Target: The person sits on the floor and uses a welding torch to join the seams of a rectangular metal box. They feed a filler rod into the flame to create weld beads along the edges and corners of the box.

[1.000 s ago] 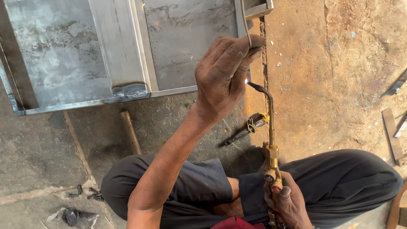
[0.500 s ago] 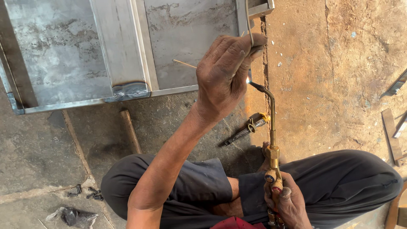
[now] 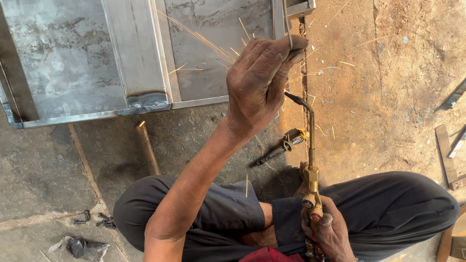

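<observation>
Steel sheet frame [image 3: 121, 63], grey and welded, lies on the concrete floor [image 3: 43, 170] at upper left, with a dark seam on its central upright. Below it, a thin rusty rod [image 3: 148, 148] rests on the floor, and small dark screws [image 3: 94, 221] and a crumpled dark bag [image 3: 85, 247] lie at lower left.

Left hand [image 3: 259, 82], raised at centre, has its grip pressed together on a thin filler rod [image 3: 288, 24]: thumb and forefinger pinch it, and the rod runs upward from the fingertips along the frame's right edge. Just beneath this pinch sits the bent tip of the brass torch [image 3: 310, 145], close to the fingers but apart from them. Orange sparks [image 3: 213, 46] fan out to both sides of the hand; half a second ago only a single streak showed, while the positions of both hands match that earlier frame.

Right hand [image 3: 327, 233], at lower right above the dark trousers [image 3: 388, 208], is closed around the torch's valve body. A small hand tool [image 3: 281, 148] lies on the floor beside the torch tube. Metal strips [image 3: 449, 145] lie at far right.

No containers are visible.
</observation>
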